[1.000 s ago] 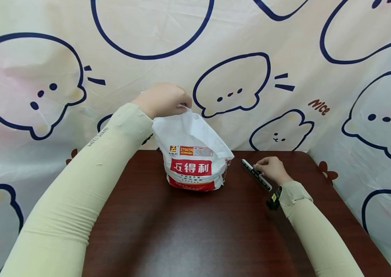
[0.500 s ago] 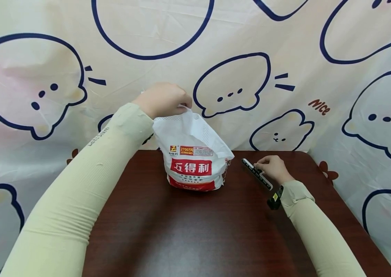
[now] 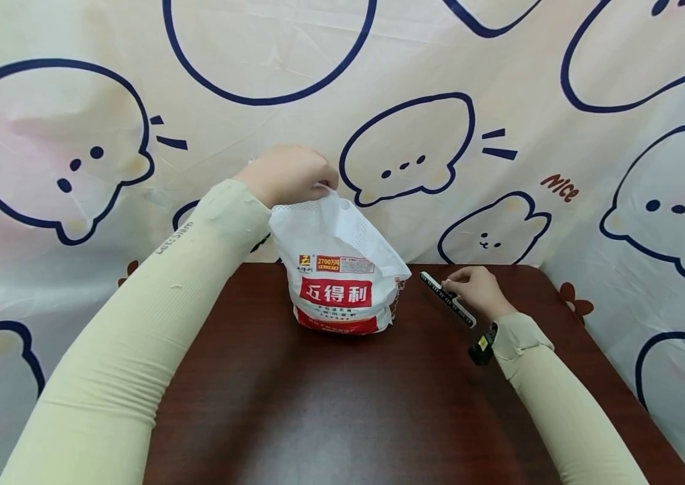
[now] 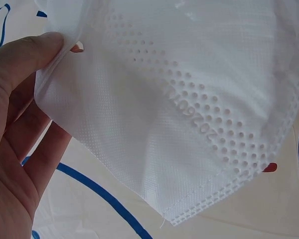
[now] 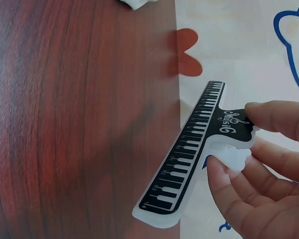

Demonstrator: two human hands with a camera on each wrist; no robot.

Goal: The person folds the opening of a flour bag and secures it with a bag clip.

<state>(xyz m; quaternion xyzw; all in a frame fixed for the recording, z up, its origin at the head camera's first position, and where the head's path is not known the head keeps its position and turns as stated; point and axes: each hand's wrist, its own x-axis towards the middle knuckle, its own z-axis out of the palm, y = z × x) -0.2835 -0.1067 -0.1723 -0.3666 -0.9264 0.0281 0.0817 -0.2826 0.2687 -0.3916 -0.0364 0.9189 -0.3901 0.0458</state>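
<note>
A white flour bag (image 3: 336,269) with red printed panels stands on the far part of the table, its top folded over. My left hand (image 3: 294,174) pinches the bag's top edge between thumb and fingers; in the left wrist view the white perforated fabric (image 4: 154,124) hangs from that pinch. To the right of the bag, my right hand (image 3: 478,291) holds a long black-and-white clip (image 5: 189,149) with a piano-key print and the word "Music". Thumb and fingers pinch its handle tabs. The clip is held apart from the bag.
The dark brown wooden table (image 3: 342,404) has its back edge close behind the bag. A pale curtain (image 3: 257,54) with blue cartoon outlines hangs behind and at the right. A small black device (image 3: 481,349) sits on my right wrist.
My right hand has shifted slightly up and away with the clip, and the clip has tilted a little. The left hand and the bag stay in place.
</note>
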